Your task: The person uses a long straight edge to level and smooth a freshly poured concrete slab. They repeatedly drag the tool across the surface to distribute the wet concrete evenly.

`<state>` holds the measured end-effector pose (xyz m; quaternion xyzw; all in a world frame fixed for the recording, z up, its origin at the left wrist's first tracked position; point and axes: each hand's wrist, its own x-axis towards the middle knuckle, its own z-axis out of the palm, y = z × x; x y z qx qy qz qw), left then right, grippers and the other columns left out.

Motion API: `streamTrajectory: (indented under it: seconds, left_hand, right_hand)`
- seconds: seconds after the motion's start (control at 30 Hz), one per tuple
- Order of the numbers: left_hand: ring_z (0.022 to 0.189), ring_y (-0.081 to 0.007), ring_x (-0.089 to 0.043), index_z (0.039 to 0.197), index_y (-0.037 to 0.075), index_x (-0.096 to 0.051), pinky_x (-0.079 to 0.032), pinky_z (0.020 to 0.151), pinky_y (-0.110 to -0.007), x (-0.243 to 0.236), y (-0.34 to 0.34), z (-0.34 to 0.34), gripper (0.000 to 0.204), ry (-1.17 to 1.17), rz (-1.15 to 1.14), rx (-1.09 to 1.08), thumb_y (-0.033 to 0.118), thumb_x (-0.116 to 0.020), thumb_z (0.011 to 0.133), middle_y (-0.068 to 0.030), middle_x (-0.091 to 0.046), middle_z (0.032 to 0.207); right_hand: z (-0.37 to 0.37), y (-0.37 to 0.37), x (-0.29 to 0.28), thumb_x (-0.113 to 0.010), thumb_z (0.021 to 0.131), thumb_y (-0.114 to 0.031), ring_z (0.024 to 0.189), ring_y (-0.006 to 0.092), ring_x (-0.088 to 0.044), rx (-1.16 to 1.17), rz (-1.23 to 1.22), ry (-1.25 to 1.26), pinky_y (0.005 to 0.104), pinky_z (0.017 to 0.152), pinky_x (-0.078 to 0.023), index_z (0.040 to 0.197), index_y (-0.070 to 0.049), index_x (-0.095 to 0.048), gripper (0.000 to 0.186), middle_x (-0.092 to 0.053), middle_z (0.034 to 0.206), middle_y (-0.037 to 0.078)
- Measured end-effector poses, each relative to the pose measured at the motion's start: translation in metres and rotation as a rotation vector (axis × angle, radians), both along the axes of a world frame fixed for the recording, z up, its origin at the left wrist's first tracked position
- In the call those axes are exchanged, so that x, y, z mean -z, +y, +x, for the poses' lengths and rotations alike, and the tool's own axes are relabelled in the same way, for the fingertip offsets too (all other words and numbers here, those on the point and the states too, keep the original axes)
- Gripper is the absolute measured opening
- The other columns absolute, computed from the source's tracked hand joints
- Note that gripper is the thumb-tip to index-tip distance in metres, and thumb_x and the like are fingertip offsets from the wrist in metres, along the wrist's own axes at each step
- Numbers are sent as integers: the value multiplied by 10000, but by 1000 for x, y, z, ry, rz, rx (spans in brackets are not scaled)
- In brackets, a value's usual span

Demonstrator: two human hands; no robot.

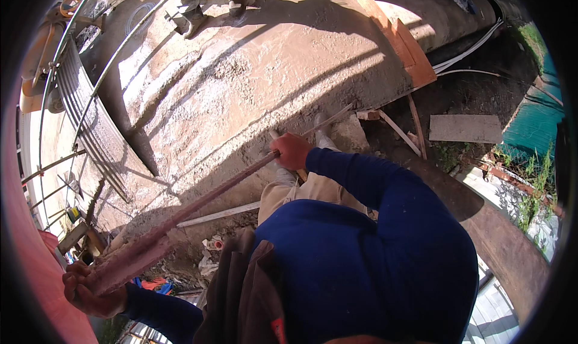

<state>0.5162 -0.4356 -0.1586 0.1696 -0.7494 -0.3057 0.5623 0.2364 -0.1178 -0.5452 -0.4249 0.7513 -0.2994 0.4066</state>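
My left hand (87, 290) grips the lower-left end of a long reddish, grit-coated bar (186, 214), which crosses diagonally in front of my body. My right hand (292, 150) is closed at the bar's upper end, with a pale wooden piece (301, 175) showing above and below the fist. Below it are my light trousers (325, 190) and boots (325, 139), beside the rough wet-looking concrete surface (223, 97). A thin pale strip (214, 216) lies behind the bar.
Another person's legs (189, 10) stand at the top. A corrugated sheet (96, 118) and bent rods lie left. Orange boards (415, 55), pale pipes (466, 48), dark soil, a grey slab (463, 128) and green sheeting (536, 124) are right, near a curved brown beam (500, 241).
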Motion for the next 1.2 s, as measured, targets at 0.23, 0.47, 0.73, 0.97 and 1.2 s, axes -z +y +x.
streamTrajectory:
  seconds: [0.23,0.47,0.73,0.97,1.2]
  left_hand:
    - [904,-297,-571,1239,-48,-595,-452,844,-433,-21,-12,3,335,-128,-153,-91,118,-488,969,-192,-576,913]
    - [827,-258,-500,1053,-18,-592,-388,750,-421,24,27,-26,221,-266,-146,205,111,-473,920,-109,-482,850]
    - [853,-278,-479,1077,-15,-587,-385,759,-435,-21,23,-49,245,-81,-111,43,132,-452,935,-129,-468,867]
    - [790,-256,-445,1031,24,-579,-356,697,-426,21,47,-48,204,-314,-163,248,139,-491,888,-93,-431,816]
    - [1021,-372,-563,1263,-20,-608,-438,1062,-595,-58,-6,-17,369,-97,-274,-176,157,-418,1000,-237,-619,1108]
  right_hand:
    - [13,2,-7,-677,831,-250,873,406,-703,96,-91,16,535,819,-534,846,-69,-698,183,-713,843,183]
    - [-25,36,23,-680,806,-238,901,408,-704,59,23,47,532,813,-531,862,-69,-710,181,-721,875,193]
    - [9,16,-15,-723,789,-166,804,427,-670,164,-222,80,527,727,-505,764,-77,-619,139,-658,738,172]
    - [-11,46,47,-713,791,-161,809,426,-674,153,-86,26,526,717,-509,758,-76,-627,125,-669,743,163]
    - [16,-2,-43,-729,790,-170,824,429,-681,171,-275,36,514,719,-518,769,-65,-630,146,-671,751,180]
